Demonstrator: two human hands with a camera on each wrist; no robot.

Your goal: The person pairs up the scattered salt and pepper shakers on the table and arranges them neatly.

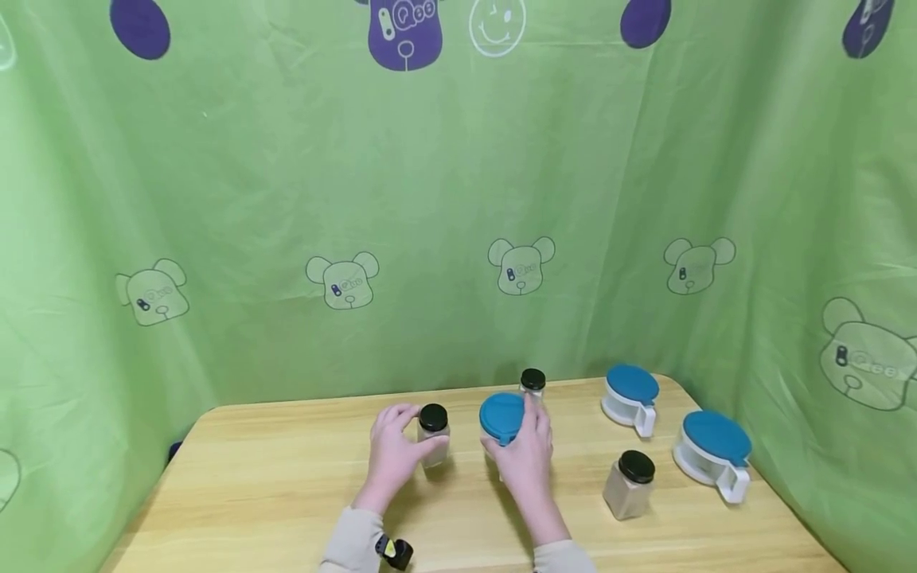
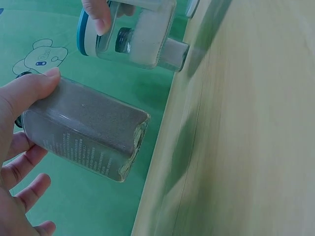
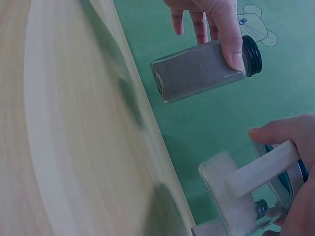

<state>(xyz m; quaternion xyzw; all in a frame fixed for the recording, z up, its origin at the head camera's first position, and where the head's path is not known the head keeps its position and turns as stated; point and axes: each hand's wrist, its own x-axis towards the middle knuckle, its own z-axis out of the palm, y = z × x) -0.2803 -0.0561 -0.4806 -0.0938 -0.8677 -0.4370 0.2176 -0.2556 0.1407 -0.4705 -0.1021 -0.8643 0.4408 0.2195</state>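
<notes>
Left of blue-lidded jar (image 1: 503, 415), my left hand (image 1: 396, 447) pinches black-capped bottle (image 2: 88, 127) high, likely for steadiness; right hand (image 1: 528, 455) grips jar.

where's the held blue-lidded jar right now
In the head view, the blue-lidded jar is just right of centre, in the right hand and right of the black-capped bottle in the left hand.

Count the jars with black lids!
3. The first jar is in the left hand; the second jar, partly hidden, is behind the blue-lidded jar in the right hand; the third jar stands on the table, farther right.
</notes>
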